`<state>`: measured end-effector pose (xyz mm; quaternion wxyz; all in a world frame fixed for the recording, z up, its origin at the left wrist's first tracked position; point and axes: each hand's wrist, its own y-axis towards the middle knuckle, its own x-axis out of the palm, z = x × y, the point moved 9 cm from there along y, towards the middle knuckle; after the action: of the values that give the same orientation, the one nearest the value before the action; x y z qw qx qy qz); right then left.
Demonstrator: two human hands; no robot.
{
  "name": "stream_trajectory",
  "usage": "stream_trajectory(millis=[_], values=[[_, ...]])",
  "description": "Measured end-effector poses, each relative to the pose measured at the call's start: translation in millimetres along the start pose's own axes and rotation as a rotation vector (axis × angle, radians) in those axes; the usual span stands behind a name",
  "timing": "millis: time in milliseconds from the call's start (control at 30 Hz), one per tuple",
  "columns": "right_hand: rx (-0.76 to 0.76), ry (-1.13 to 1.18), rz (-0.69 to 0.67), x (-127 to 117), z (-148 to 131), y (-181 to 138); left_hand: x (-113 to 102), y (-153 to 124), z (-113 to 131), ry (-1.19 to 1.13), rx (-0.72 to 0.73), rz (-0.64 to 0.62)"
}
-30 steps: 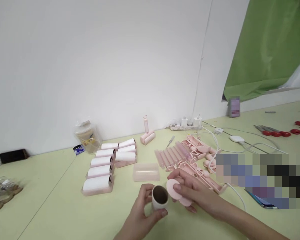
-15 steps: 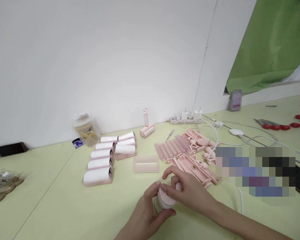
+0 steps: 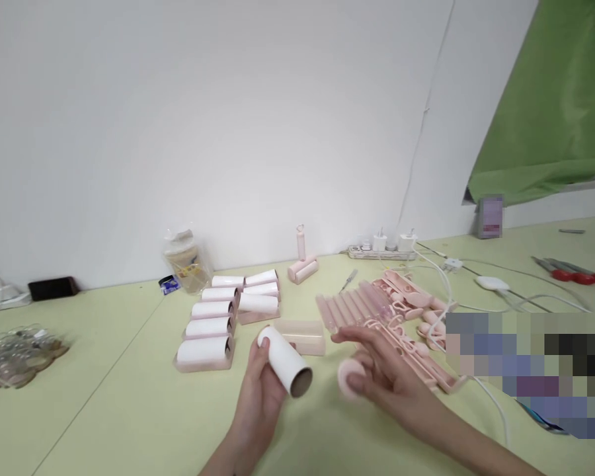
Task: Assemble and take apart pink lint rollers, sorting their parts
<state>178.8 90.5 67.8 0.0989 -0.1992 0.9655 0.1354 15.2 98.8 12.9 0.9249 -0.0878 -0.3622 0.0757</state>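
My left hand is closed around a white lint roll, tilted with its open cardboard core facing me and to the right. Just to the right, my right hand pinches a round pale-pink end cap between thumb and fingers, apart from the roll. Behind the roll lies a translucent pink cover, partly hidden by it. Left of my hands, several white lint rolls rest in pink covers in two columns. Pink handle parts are heaped beyond my right hand, next to a row of translucent pink tubes.
A small pink roller stands near the wall. A power strip with white cables lies at the back right. Red-handled pliers are far right. Left are a bagged cup, a phone and clear round pieces.
The cap has come off the roll's end and moved right in my right hand. My left hand has tipped the roll over and moved left. The view has shifted slightly left.
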Motion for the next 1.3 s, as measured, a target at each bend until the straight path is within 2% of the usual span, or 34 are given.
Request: stream_trajectory(millis=[67,167,300,367,467,567,667,733,800,900,1000,1067,1133,1200,1233,1300], values=[[-0.044,-0.042,-0.033,13.5,-0.3,-5.9,4.2,-4.5,-17.0,-0.082,-0.124,0.009],[-0.228,-0.163,-0.060,30.7,-12.6,-16.6,10.3,-16.9,-44.8,-0.086,-0.268,-0.008],[-0.448,-0.285,0.038,32.8,-28.7,-28.1,22.4,-28.4,-65.3,-0.152,-0.343,-0.110],[-0.475,-0.302,0.086,31.1,-29.2,-29.9,30.0,-32.6,-70.9,-0.192,-0.384,-0.183],[-0.414,-0.275,0.051,35.6,-20.4,-27.2,37.7,-38.8,-76.9,-0.223,-0.449,-0.252],[-0.351,-0.232,0.031,37.8,-12.7,-24.5,36.9,-41.1,-79.9,-0.262,-0.468,-0.230],[-0.356,-0.238,0.038,37.4,-13.9,-23.2,36.8,-42.0,-83.4,-0.272,-0.479,-0.233],[-0.366,-0.279,0.027,39.6,-17.4,-21.4,37.6,-41.1,-84.3,-0.269,-0.471,-0.234],[-0.386,-0.371,0.006,45.4,-23.0,-19.5,35.9,-39.2,-85.6,-0.257,-0.476,-0.180],[-0.553,-0.579,-0.019,61.4,-41.9,-22.7,32.4,-37.8,-88.6,-0.233,-0.538,-0.053],[-0.754,-0.702,-0.013,70.4,-61.0,-29.9,33.0,-38.4,-88.8,-0.238,-0.623,0.011],[-0.699,-0.689,-0.006,59.3,-61.6,-22.0,28.3,-36.8,-83.5,-0.220,-0.630,0.064],[-0.522,-0.746,0.022,35.9,-51.3,-5.2,21.8,-32.1,-71.2,-0.209,-0.568,0.109],[-0.349,-0.938,0.050,8.4,-35.6,10.4,19.5,-27.3,-57.2,-0.221,-0.498,0.102],[-0.304,-1.039,0.030,-1.5,-28.2,15.4,20.2,-25.1,-50.6,-0.238,-0.467,0.081],[-0.266,-1.099,-0.112,-9.4,-11.6,18.6,21.5,-22.6,-41.3,-0.270,-0.429,0.050]])
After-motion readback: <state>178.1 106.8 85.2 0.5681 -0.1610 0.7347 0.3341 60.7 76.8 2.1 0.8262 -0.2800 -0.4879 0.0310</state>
